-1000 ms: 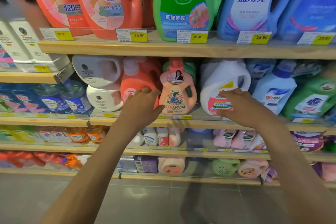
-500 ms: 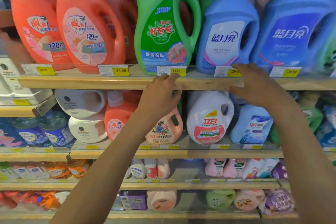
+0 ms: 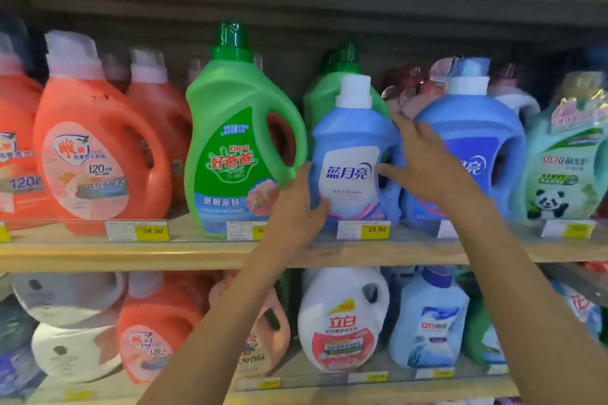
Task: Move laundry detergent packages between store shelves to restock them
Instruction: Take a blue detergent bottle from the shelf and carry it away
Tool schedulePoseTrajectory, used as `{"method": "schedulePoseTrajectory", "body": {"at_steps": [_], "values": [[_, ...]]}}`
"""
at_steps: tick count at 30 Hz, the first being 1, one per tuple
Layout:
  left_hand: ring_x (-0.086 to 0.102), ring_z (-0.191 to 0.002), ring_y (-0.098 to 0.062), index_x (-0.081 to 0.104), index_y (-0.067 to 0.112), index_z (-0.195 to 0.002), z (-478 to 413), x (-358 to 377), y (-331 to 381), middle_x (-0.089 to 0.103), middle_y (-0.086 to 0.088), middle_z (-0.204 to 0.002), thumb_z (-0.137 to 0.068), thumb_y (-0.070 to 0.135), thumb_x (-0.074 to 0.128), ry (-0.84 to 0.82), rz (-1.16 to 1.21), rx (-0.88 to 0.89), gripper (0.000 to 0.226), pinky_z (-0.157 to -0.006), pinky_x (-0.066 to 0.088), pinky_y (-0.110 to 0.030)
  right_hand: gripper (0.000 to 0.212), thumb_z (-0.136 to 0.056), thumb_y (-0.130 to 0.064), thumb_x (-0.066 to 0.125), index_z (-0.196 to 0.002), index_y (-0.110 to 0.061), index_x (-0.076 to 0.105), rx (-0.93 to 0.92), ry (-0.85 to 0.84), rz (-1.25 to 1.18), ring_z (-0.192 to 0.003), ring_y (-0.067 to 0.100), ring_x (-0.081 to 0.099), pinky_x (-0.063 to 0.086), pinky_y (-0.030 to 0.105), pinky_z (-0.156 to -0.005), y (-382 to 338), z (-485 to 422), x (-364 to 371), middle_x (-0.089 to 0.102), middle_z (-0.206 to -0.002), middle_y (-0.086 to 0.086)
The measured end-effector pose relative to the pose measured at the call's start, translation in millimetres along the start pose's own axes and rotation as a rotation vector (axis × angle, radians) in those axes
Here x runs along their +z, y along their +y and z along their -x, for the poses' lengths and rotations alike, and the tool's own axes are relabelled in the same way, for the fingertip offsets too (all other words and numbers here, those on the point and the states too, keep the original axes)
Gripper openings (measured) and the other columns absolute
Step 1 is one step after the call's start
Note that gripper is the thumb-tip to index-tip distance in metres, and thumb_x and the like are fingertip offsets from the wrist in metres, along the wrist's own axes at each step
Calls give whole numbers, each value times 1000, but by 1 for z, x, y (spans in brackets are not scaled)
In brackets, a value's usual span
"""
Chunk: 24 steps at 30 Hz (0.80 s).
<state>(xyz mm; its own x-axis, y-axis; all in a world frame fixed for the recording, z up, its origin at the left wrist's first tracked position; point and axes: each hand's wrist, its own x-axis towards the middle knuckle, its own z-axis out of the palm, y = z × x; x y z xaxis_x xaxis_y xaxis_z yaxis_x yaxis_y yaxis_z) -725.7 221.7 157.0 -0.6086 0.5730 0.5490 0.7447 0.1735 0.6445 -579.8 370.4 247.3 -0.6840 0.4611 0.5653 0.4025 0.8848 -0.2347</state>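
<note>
A light blue detergent bottle [image 3: 352, 154] with a white cap stands on the upper wooden shelf [image 3: 98, 251], between a green Kispa bottle [image 3: 237, 141] and a darker blue bottle [image 3: 473, 154]. My left hand [image 3: 296, 207] grips its lower left side, thumb on the front label. My right hand [image 3: 427, 168] holds its right side at the handle, with the thumb against the label and the fingers reaching up behind the bottle's shoulder. Both arms reach up from below.
Orange bottles [image 3: 98, 154] fill the left of the upper shelf, a pale green panda bottle [image 3: 566, 168] the right. The lower shelf holds a white bottle [image 3: 342, 319], a pale blue one [image 3: 431, 322] and orange ones [image 3: 154, 329]. Yellow price tags [image 3: 376, 229] line the shelf edges.
Both hands rose from the lower shelf to the upper one and closed on the light blue bottle. The camera view tilted upward.
</note>
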Motion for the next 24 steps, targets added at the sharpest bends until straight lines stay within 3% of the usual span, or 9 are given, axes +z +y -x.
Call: {"method": "schedulePoseTrajectory", "body": {"at_steps": [5, 7, 9, 11, 14, 16, 20, 24], "values": [[62, -114, -27, -2, 21, -160, -7, 15, -2, 58, -12, -139, -91, 22, 70, -120, 65, -43, 100, -85, 41, -26, 104, -81, -46, 76, -158, -21, 12, -38, -80, -52, -141, 40, 26, 33, 52, -111, 11, -28, 10, 23, -156, 14], [61, -118, -23, -8, 23, -160, -13, 18, -6, 57, -7, -142, -90, 24, 73, -139, 121, -40, 107, -93, 44, -27, 109, -77, -48, 79, -158, -24, 10, -55, -101, -96, -144, 38, 24, 32, 52, -113, 15, -34, 16, 19, -158, 11], [55, -128, -17, -6, 19, -159, -20, 18, -8, 51, 0, -146, -88, 20, 76, -156, 185, -32, 109, -102, 39, -23, 113, -74, -47, 82, -158, -28, 8, -62, -113, -143, -146, 35, 23, 32, 51, -113, 19, -41, 20, 18, -158, 9], [55, -124, -11, 5, 18, -157, -27, 18, -13, 53, 2, -142, -84, 15, 79, -135, 247, -23, 104, -101, 39, -16, 115, -71, -46, 84, -156, -30, 9, -73, -126, -195, -145, 33, 24, 31, 48, -115, 24, -46, 22, 19, -158, 8], [66, -110, -10, 19, 25, -145, -37, 18, -24, 62, -2, -133, -78, 15, 85, -100, 320, -30, 94, -98, 52, -26, 115, -68, -42, 88, -154, -30, 12, -110, -143, -270, -141, 28, 31, 33, 41, -114, 30, -53, 24, 24, -154, 7], [65, -115, -13, 18, 27, -142, -45, 18, -30, 58, -6, -137, -74, 18, 88, -136, 352, -25, 98, -101, 54, -34, 115, -66, -39, 90, -152, -30, 14, -126, -143, -307, -140, 24, 33, 34, 32, -110, 34, -56, 27, 26, -152, 5], [55, -130, -8, 7, 25, -151, -54, 18, -29, 43, 1, -150, -68, 17, 92, -205, 368, 1, 119, -110, 47, -34, 111, -66, -35, 91, -149, -29, 17, -150, -154, -377, -138, 17, 34, 33, 24, -103, 40, -61, 28, 27, -152, -1], [56, -118, 11, 6, 26, -150, -54, 16, -29, 52, 11, -138, -70, 15, 91, -231, 357, 11, 118, -108, 46, -28, 108, -65, -37, 91, -145, -29, 18, -176, -171, -397, -134, 16, 39, 36, 26, -100, 44, -65, 28, 30, -149, -4]]}}
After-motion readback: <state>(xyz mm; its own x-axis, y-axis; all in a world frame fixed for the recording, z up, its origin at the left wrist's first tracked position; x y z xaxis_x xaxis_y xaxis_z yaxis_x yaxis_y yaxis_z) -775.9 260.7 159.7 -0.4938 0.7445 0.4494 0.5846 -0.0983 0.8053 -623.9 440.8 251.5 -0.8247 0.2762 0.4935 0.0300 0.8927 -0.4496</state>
